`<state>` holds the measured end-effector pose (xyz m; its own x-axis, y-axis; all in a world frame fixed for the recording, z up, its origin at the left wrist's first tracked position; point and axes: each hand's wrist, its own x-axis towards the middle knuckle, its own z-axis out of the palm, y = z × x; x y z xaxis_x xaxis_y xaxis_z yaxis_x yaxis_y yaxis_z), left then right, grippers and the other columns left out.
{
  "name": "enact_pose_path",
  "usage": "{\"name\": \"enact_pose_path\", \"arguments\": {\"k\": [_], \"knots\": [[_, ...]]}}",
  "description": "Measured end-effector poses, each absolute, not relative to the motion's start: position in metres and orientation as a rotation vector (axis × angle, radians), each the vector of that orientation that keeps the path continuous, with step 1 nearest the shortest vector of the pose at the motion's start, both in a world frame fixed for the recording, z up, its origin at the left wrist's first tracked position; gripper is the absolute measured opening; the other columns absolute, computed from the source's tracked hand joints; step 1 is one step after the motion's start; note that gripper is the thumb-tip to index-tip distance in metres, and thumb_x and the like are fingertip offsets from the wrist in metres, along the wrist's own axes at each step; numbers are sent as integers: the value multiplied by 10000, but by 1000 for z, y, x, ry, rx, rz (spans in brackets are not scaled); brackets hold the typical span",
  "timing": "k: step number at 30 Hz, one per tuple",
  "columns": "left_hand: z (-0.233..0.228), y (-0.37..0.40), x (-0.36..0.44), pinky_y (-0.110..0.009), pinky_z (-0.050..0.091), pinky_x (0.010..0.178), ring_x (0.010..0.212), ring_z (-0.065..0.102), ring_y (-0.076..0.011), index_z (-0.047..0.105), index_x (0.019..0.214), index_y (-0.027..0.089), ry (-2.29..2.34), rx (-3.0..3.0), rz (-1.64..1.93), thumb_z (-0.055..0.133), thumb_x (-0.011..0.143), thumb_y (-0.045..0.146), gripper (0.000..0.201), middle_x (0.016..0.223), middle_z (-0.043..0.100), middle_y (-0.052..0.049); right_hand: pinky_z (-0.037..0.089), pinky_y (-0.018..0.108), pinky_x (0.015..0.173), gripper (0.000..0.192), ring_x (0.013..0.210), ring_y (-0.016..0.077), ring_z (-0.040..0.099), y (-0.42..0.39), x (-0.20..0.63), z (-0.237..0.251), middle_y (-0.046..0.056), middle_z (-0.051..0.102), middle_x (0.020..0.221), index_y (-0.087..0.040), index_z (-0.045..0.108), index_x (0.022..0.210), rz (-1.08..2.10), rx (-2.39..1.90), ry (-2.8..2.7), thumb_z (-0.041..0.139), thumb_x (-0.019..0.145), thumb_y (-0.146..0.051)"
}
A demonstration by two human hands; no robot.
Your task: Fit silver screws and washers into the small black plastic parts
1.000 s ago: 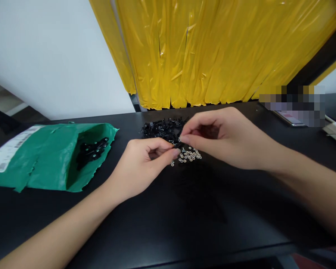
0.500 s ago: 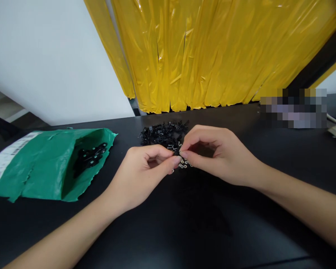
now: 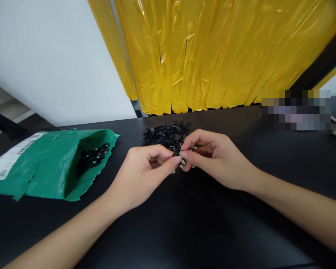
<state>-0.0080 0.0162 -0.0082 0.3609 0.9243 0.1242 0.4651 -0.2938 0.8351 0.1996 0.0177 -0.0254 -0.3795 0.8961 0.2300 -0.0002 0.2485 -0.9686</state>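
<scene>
Left hand [image 3: 145, 175]: fingers pinching a black part [image 3: 177, 151] over the counter [image 3: 145, 231], near the rings [image 3: 183, 162]. Right hand [image 3: 222, 158]: fingers pinched narrow at its end; contents indiscernible. Advised: left steady, right pressure light, square.

Free to pass over the near tabletop [image 3: 168, 231], between left forearm [image 3: 81, 216] and right forearm [image 3: 294, 200]; blocked leftward by green bag [image 3: 49, 164], ahead by heaped black parts [image 3: 158, 135], then yellow curtain [image 3: 201, 56].

On my feed I look from head height, forward and down across the worktop [image 3: 156, 231], the left hand [image 3: 141, 173] and right hand [image 3: 225, 160] close at mid-view, the curtain [image 3: 212, 56] beyond.
</scene>
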Motion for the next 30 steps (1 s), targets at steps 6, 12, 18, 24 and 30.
{"name": "enact_pose_path", "arguments": {"k": [6,12,18,24,30], "knots": [[-8,12,-6,-211,416,503,555,554,-107,746,738,171,1266,1992,878,710,904,304,216,647,709,2,604,232,676,54,702,111,715,14,196,-26,-17,698,803,-176,664,932,1175,-891,-1589,711,942,-201],[-6,10,-2,-203,426,484,539,576,-110,738,716,177,1270,1981,948,722,881,260,185,626,710,13,603,211,679,54,730,111,709,11,192,-25,-3,728,818,-178,692,922,1134,-926,-1532,741,908,-195],[-7,9,-2,-198,444,495,553,587,-112,729,717,180,1261,1960,965,716,878,276,188,628,704,15,615,235,645,66,696,130,721,10,191,-25,-4,732,785,-182,700,909,1086,-936,-1521,758,896,-211],[-8,8,-1,-208,422,488,537,553,-113,704,683,175,1321,1970,941,713,857,271,199,602,671,17,612,266,707,67,785,154,757,9,195,-29,0,783,875,-231,737,954,752,-966,-1641,772,900,-252],[-10,7,-2,-216,407,490,541,528,-111,690,680,171,1317,2043,916,690,863,270,208,584,633,23,600,293,685,54,755,170,748,8,194,-27,15,794,876,-230,771,957,611,-1025,-1768,746,920,-261]]}}
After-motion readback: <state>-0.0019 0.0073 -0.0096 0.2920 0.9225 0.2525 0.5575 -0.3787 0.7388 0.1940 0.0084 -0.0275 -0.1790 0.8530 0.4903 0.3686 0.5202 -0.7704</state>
